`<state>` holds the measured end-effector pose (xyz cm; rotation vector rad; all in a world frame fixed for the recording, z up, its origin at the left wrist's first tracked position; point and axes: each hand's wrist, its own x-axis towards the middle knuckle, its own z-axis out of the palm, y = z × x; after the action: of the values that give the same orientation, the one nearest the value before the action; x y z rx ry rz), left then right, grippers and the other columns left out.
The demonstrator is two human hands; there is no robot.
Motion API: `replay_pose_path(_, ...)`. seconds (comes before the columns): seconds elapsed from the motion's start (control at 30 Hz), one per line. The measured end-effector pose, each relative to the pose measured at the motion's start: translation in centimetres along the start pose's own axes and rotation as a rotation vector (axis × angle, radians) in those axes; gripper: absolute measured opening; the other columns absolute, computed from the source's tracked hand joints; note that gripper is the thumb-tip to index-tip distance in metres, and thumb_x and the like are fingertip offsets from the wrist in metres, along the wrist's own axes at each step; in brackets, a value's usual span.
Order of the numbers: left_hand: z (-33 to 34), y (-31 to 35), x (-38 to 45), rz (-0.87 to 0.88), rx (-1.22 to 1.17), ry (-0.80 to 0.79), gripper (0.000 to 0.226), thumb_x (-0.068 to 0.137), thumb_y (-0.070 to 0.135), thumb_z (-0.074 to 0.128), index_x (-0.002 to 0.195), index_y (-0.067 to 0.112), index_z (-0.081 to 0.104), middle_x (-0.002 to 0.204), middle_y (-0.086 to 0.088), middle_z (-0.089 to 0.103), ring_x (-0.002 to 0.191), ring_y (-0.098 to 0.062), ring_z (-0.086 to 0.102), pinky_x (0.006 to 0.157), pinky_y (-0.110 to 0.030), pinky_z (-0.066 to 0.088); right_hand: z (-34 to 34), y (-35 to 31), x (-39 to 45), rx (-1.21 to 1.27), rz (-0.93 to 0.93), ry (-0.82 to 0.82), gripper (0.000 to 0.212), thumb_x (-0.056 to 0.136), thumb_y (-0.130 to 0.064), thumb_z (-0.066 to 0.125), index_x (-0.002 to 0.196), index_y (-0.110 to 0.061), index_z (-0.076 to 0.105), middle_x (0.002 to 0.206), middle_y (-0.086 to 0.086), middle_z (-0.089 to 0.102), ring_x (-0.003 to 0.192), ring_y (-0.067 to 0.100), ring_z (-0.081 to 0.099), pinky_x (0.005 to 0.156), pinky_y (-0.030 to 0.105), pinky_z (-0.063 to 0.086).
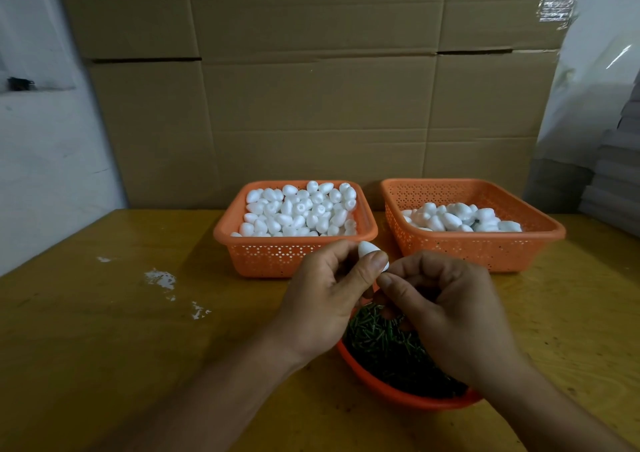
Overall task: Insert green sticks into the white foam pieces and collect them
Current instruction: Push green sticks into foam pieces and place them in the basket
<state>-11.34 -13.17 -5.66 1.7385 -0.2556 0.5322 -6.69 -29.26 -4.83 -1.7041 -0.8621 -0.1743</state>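
- Left hand (325, 288) pinching foam piece (367, 251), probably steadying it for the stick.
- Right hand (446, 309) curling at its base; stick not visible, grip can't tell.
- Both working over stick bowl (367, 375), likely to catch drops.

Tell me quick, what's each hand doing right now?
Left hand: fingers pinch a white egg-shaped foam piece.
Right hand: fingers curled at the foam's lower end; a stick cannot be made out.
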Motion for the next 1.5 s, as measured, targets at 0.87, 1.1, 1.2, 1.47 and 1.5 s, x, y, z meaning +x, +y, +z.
replay_pose_path(0.87, 1.0, -0.9, -0.8, 0.101, 0.16, 0.105, 0.045, 0.097, 0.049, 0.048, 0.07, 0.013, 0.051, 0.054, 0.01, 0.041, 0.051, -0.007, 0.038, 0.049, -0.028, 0.031, -9.2, 9.2, 11.7, -0.838, 0.387, 0.302, 0.025, 0.095, -0.036, 0.066, 0.076, -0.021, 0.072, 0.063, 0.002, 0.065, 0.058, 0.02, 0.061, 0.054, 0.03, 0.049)
replay_pose_path(1.1, 1.1, -0.3, -0.9, 0.105, 0.223, 0.103, 0.04, 0.097, 0.049, 0.049, 0.061, 0.033, 0.042, 0.052, 0.013, 0.038, 0.05, -0.004, 0.037, 0.046, -0.031, 0.032, -8.6, 9.7, 13.2, -0.912, 0.489, 0.243, 0.032, 0.092, -0.037, 0.064, 0.068, -0.016, 0.069, 0.061, 0.006, 0.064, 0.057, 0.024, 0.062, 0.052, 0.029, 0.048)
replay_pose_path(1.2, 1.1, -0.2, -1.0, 0.11, 0.229, 0.093, 0.041, 0.097, 0.044, 0.052, 0.06, 0.031, 0.041, 0.051, 0.014, 0.038, 0.049, -0.004, 0.036, 0.046, -0.03, 0.031, -8.3, 9.6, 13.6, -0.96, 0.551, 0.276, 0.038, 0.089, -0.041, 0.064, 0.065, -0.011, 0.064, 0.06, 0.007, 0.062, 0.056, 0.024, 0.059, 0.055, 0.029, 0.043)
replay_pose_path(1.47, 1.1, 0.1, -1.3, 0.092, 0.227, 0.072, 0.026, 0.092, 0.024, 0.058, 0.069, 0.019, 0.047, 0.052, 0.009, 0.043, 0.047, -0.008, 0.039, 0.045, -0.031, 0.032, -8.5, 8.9, 13.9, -0.978, 0.626, 0.241, 0.043, 0.088, -0.05, 0.065, 0.071, -0.012, 0.054, 0.075, 0.009, 0.056, 0.092, 0.034, 0.061, 0.09, 0.046, 0.05)
replay_pose_path(1.5, 1.0, 0.1, -1.3, 0.095, 0.226, 0.071, 0.023, 0.092, 0.025, 0.058, 0.072, 0.018, 0.049, 0.053, 0.009, 0.044, 0.047, -0.008, 0.039, 0.045, -0.031, 0.033, -8.6, 8.9, 13.8, -0.985, 0.622, 0.25, 0.043, 0.088, -0.05, 0.065, 0.071, -0.013, 0.053, 0.074, 0.007, 0.053, 0.096, 0.035, 0.059, 0.093, 0.046, 0.046)
